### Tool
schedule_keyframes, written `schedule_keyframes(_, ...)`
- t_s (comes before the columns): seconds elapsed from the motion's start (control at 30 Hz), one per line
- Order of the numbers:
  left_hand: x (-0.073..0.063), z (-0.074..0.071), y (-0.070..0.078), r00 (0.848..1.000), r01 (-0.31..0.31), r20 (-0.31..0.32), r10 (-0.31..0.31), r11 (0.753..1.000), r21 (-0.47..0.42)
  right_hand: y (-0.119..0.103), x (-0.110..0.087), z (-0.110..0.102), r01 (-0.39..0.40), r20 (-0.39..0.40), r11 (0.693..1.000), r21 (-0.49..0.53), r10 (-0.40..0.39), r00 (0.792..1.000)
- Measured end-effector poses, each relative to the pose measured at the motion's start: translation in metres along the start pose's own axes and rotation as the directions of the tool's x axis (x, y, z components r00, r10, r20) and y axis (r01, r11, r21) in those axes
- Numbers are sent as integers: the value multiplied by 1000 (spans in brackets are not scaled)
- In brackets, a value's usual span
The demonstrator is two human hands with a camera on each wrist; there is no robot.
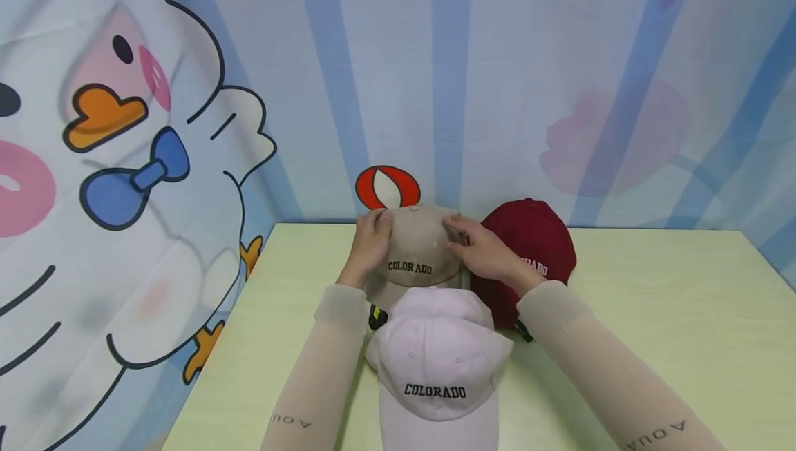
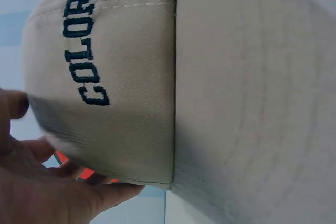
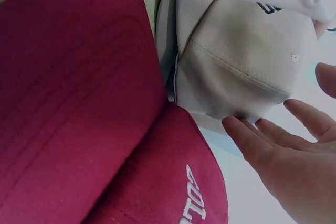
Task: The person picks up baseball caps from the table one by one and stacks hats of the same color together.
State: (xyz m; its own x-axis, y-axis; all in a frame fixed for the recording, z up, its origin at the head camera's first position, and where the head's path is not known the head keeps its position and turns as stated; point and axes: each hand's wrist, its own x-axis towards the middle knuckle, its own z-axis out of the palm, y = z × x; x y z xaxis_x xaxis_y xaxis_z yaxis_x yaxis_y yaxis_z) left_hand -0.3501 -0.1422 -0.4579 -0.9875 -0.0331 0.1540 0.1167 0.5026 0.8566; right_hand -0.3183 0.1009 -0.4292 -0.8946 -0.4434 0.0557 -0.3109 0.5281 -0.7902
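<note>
A beige baseball cap (image 1: pixel 413 244) with dark COLORADO lettering stands at the back of the table, its brim partly hidden by a white cap. The left hand (image 1: pixel 370 240) holds the crown's left side, its thumb near the top and fingers curving behind. At the crown's right side, the right hand (image 3: pixel 294 156) touches the fabric with extended fingertips, its thumb apart. The pale, whitish cap (image 1: pixel 435 368) sits in front, brim toward me. A dark red cap (image 1: pixel 528 230) lies to the right, partly covered by the right hand and forearm.
The light yellow table (image 1: pixel 671 313) extends to both sides of the caps. Behind it hangs a blue and white backdrop (image 1: pixel 398 78) with a cartoon duck. A small black and yellow-green item (image 1: pixel 376 317) shows beside the beige cap's brim.
</note>
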Motion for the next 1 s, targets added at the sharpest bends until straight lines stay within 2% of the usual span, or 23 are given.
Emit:
schedule_keyframes(0.2, -7, 2, 1, 994, 29, 104, -33, 999, 45, 2, -1, 3, -7, 36, 1000, -7, 7, 999)
schedule_keyframes(0.4, -11, 4, 1, 987, -9, 159, -3, 997, 77, 1, -3, 5, -25, 85, 1000, 5, 24, 996)
schedule_keyframes(0.8, -8, 3, -5, 979, 27, 201, -37, 998, 49, 2, 0, 10, -55, 117, 998, 31, 51, 992)
schedule_keyframes(1.0, -8, 1, -9, 979, 49, 193, -61, 997, 66, 5, 1, 9, -41, 112, 998, 46, 36, 993)
